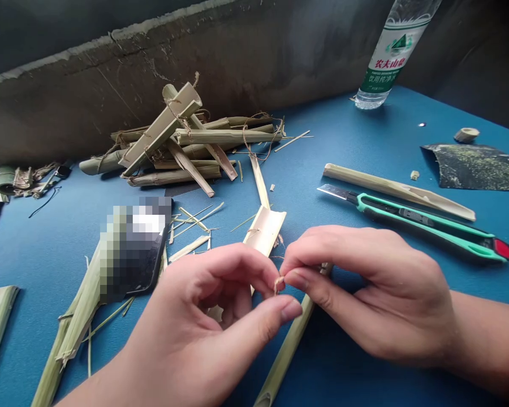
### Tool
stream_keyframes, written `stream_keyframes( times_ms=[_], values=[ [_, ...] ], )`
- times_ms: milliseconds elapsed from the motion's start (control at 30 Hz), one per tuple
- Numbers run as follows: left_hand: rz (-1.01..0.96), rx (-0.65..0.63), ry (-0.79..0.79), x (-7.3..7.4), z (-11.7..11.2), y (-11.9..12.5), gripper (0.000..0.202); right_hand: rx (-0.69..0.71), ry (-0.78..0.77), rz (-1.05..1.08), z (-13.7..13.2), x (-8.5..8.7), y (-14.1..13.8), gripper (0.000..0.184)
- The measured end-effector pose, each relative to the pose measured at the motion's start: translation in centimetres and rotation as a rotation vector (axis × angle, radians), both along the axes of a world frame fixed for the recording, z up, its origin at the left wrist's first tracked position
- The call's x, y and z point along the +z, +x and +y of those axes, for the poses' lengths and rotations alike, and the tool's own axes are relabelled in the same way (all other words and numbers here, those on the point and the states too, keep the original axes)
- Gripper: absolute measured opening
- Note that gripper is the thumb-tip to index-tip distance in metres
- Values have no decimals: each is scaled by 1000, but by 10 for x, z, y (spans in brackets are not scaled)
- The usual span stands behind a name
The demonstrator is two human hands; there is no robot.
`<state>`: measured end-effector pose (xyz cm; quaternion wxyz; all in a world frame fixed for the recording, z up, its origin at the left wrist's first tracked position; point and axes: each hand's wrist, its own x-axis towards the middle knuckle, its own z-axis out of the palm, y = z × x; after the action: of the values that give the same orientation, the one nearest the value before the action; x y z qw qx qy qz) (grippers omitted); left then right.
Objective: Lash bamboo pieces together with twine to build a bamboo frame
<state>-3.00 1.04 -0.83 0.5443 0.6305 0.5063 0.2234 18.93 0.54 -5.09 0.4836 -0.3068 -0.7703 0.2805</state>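
We see the split bamboo piece (266, 226) just beyond the left hand (207, 316), over the blue surface (343, 362), hollow face up, its long axis slanting away and slightly rightward. Between our hands, a short bit of twine (276, 287) stands roughly upright. The grip of the right hand (369, 294) is pressed together, thumb and forefinger pinching the twine. On the left, the forefinger is at the twine, the thumb lower; we cannot tell whether that grip holds anything. Our fingers hide the piece's near end. The bottle (390, 62) is cut off above, and pixelation covers part of the phone (146, 260).
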Motion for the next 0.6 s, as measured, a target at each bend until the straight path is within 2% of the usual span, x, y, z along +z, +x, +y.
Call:
stream_keyframes(
  times_ms=[67, 133, 200, 267, 433, 600],
  values=[
    [-2, -33, -42, 1, 0, -2, 25, -21, -2, -8, 0, 0, -1, 8],
    [-19, -43, -57, 2, 0, -5, 49, -52, 8, -27, 1, 0, -2, 7],
    [-22, -18, -57, 2, 0, -6, 64, -65, 37, -49, 1, 0, -2, 7],
    [-22, 6, -82, 1, 1, -6, 64, -63, 79, -66, 0, 0, -2, 6],
    [-120, 2, -234, 0, 2, -1, 51, -92, 117, -82, -1, -3, -2, 4],
    [-123, 29, -228, 3, 2, 5, 49, -81, 114, -77, 0, -2, -1, 4]
  ],
)
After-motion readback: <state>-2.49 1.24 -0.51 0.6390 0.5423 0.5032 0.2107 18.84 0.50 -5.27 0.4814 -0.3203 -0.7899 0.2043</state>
